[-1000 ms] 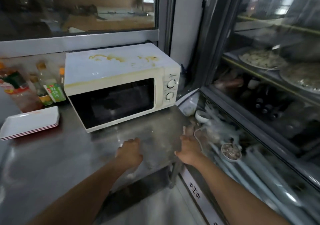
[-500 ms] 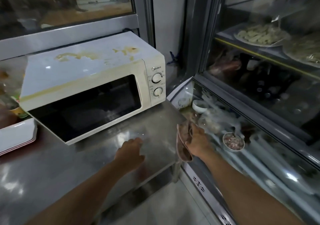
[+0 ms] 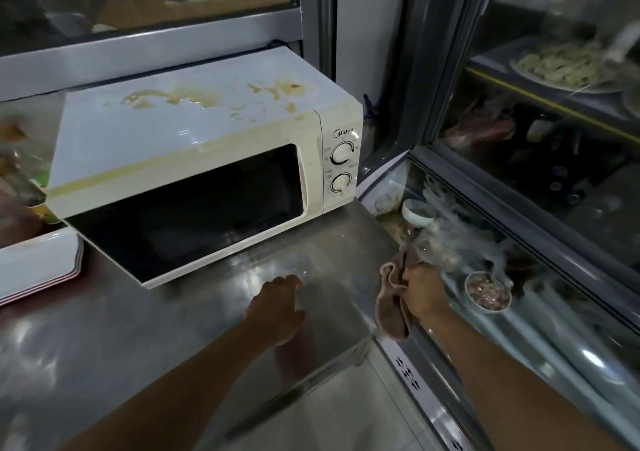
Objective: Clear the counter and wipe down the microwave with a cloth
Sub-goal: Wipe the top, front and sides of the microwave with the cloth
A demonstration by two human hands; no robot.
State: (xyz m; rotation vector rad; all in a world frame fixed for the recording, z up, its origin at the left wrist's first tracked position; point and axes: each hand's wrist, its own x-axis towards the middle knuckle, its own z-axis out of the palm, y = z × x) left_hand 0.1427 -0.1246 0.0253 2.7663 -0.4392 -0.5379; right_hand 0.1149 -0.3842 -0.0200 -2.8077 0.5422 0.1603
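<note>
While the right hand (image 3: 424,293) pinches a pinkish-brown cloth (image 3: 393,306) at the right edge of the steel bench (image 3: 104,339), the wiping looks not yet begun: the white Midea microwave (image 3: 207,159) at the back of the bench carries yellow-brown stains across its top and front edge. The left hand (image 3: 275,312) rests on the bench in front of it, fingers loosely curled, holding nothing. A stack of white trays (image 3: 38,267) and blurred bottles (image 3: 20,180) remain at the left, so clearing seems unfinished too.
</note>
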